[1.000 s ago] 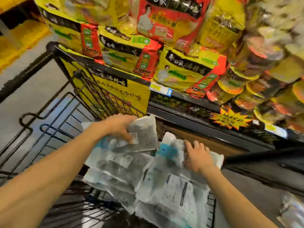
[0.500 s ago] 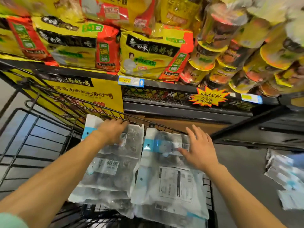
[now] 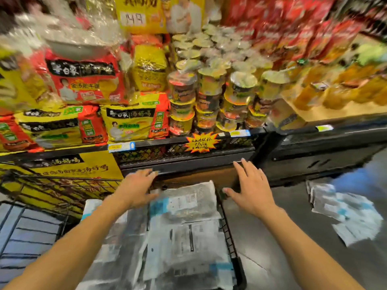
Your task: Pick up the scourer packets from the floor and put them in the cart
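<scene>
Both hands hover released with fingers spread, the left hand (image 3: 136, 188) and right hand (image 3: 252, 190) above scourer packets (image 3: 184, 227) stacked in the wire cart (image 3: 234, 248). More packets (blurred) (image 3: 345, 212) lie on the floor (image 3: 272, 237) to the right, below the noodle shelf (image 3: 188, 155).

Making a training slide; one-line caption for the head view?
Both open hands, left hand and right hand, above scourer packets in the cart.
</scene>
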{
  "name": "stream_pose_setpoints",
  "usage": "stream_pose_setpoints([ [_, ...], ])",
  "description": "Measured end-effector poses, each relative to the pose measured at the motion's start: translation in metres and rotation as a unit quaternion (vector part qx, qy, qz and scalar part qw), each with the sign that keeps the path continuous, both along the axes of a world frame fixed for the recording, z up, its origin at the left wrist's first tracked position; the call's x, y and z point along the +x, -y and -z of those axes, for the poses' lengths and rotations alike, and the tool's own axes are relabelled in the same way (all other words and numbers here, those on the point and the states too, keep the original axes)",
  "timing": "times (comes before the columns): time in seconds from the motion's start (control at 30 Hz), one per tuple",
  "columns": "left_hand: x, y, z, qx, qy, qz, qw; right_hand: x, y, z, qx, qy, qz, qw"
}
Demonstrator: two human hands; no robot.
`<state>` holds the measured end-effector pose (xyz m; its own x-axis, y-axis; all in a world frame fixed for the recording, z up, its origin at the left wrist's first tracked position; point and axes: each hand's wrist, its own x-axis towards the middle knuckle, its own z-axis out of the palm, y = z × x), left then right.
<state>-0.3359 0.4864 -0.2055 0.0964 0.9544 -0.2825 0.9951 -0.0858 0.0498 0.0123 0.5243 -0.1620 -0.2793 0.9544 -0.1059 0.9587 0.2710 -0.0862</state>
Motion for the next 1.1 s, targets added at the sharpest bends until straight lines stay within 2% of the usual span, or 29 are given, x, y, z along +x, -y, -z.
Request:
stream_pose_setpoints([
  [0.17, 0.151, -0.056, -0.099, 0.159, 0.024, 0.117, 0.980, 0.118, 0.008, -0.049, 0.042, -0.024, 0.079, 0.996],
  [0.27, 0.262, -0.077, -0.139, 0.186, 0.033, 0.168, 0.968, 0.213, 0.017, -0.069, 0.072, -0.047, 0.147, 0.985],
  [0.4, 0.405, -0.096, -0.163, 0.207, 0.053, 0.226, 0.950, 0.349, 0.047, -0.092, 0.084, -0.052, 0.232, 0.968],
  [0.57, 0.555, -0.111, -0.159, 0.188, 0.072, 0.297, 0.934, 0.496, 0.082, -0.097, 0.091, -0.034, 0.337, 0.937],
  [0.73, 0.678, -0.135, -0.133, 0.151, 0.069, 0.346, 0.923, 0.593, 0.092, -0.082, 0.047, -0.019, 0.414, 0.909],
  [0.87, 0.773, -0.169, -0.115, 0.135, 0.087, 0.390, 0.907, 0.657, 0.070, -0.067, 0.031, -0.015, 0.454, 0.890],
  [1.1, 0.911, -0.286, -0.066, 0.070, 0.093, 0.401, 0.909, 0.770, 0.007, -0.048, 0.007, -0.033, 0.543, 0.839],
])
